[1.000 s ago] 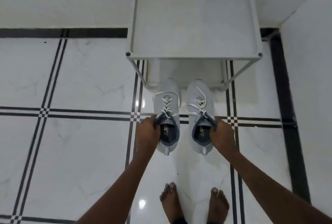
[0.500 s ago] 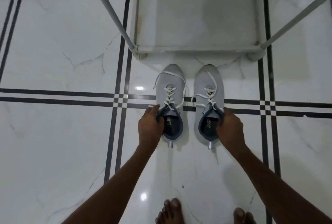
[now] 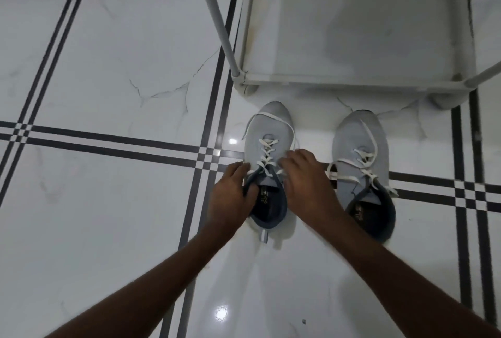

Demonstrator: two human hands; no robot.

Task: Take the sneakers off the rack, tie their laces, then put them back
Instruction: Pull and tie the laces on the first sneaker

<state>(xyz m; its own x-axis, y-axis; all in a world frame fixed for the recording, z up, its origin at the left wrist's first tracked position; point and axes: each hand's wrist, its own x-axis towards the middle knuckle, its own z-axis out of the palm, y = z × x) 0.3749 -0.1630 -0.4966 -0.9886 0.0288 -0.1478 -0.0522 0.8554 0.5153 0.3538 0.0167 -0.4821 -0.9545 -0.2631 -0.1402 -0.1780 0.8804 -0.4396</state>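
Sneakers sit side by side on the white tiled floor [image 3: 108, 215], toes pointing at the rack [image 3: 352, 78] just beyond them, both off its shelf. I have both hands on the left sneaker [image 3: 267, 131]. My left hand [image 3: 230, 196] curls around the dark collar on its outer side, fingers hooked over the rim and closed on it. My right hand [image 3: 306, 177] lies over the inner side of the same shoe, fingers spread loosely and resting by the laces [image 3: 267, 158]; I cannot tell whether it pinches a lace. The laces on this shoe hang loose, one end looping out over the toe. The right sneaker [image 3: 360, 142] stands untouched just beside my right wrist, its laces also untied and trailing over its sides.
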